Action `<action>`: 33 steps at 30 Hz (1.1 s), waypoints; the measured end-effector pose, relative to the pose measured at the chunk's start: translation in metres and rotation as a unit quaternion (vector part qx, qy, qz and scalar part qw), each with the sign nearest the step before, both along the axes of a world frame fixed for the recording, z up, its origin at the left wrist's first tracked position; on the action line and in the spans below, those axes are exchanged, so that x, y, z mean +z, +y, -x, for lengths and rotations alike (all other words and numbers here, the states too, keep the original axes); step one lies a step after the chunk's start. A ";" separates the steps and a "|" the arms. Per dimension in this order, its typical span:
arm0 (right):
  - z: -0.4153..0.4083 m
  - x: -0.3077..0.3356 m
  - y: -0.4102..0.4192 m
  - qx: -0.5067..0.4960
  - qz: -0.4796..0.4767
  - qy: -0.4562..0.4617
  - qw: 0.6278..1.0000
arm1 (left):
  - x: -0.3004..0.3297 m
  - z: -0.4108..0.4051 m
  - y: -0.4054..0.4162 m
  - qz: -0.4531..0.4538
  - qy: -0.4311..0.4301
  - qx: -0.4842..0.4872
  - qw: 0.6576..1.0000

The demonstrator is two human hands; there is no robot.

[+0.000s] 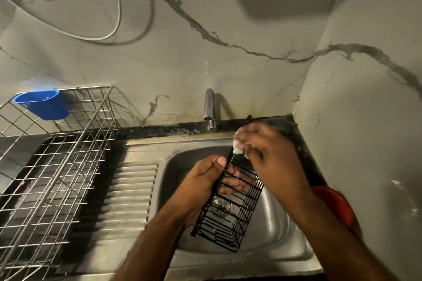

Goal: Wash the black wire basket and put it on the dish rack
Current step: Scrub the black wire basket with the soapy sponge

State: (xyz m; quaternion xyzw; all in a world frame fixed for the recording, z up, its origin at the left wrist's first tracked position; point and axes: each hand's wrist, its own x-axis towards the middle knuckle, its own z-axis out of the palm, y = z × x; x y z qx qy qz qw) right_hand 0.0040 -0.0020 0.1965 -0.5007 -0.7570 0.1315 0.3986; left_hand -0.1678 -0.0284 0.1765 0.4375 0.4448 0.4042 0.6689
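Black-coated wire forms the one basket (230, 207) shown, held tilted over the bowl of the steel sink (285, 223), directly above the drain strainer (220, 206) and in front of the tap (209, 107). The left hand (201, 180) is clamped on the basket's long rim, thumb on the outer side and fingers visible through the bars. The right hand (269, 155), blurred, is closed round a small pale scrubbing pad (237, 149), which is pressed to the basket's upper end, nearest the tap. The scrubbing step is judged to be in hand; it would be done well if each bar were rubbed along its length, the basket being turned so that all faces and the welded crossings are reached, and if the rim were kept firmly braced against the wet pad's push. No water is seen running from the tap. Counted: one basket, one pad, one tap, one sink, two hands. Left of the sink, one steel dish rack (57, 166) stands on the desk, bearing one blue cup (43, 104); one red object (335, 203) lies right of the sink.
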 end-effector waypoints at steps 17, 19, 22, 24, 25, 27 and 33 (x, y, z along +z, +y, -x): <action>-0.007 -0.007 -0.030 -0.019 -0.085 -0.023 0.996 | 0.010 0.000 -0.005 -0.032 0.037 0.023 0.999; -0.008 -0.003 -0.028 -0.026 -0.095 0.000 0.995 | 0.012 -0.002 -0.004 -0.038 0.039 0.027 0.998; -0.007 -0.004 -0.025 -0.020 -0.048 -0.041 0.998 | 0.012 -0.003 -0.004 -0.045 0.036 0.037 0.998; -0.006 -0.004 -0.026 -0.011 -0.055 -0.039 0.998 | 0.011 -0.003 -0.004 -0.050 0.032 0.040 0.997; -0.007 -0.002 -0.028 -0.008 -0.057 -0.010 0.998 | 0.012 -0.003 -0.004 -0.051 0.033 0.042 0.997; -0.010 0.001 -0.029 -0.017 -0.091 -0.012 0.996 | 0.012 -0.003 -0.003 -0.054 0.033 0.049 0.997; -0.014 -0.002 -0.033 -0.075 -0.109 -0.069 0.989 | 0.015 -0.004 -0.003 -0.064 0.015 0.053 0.996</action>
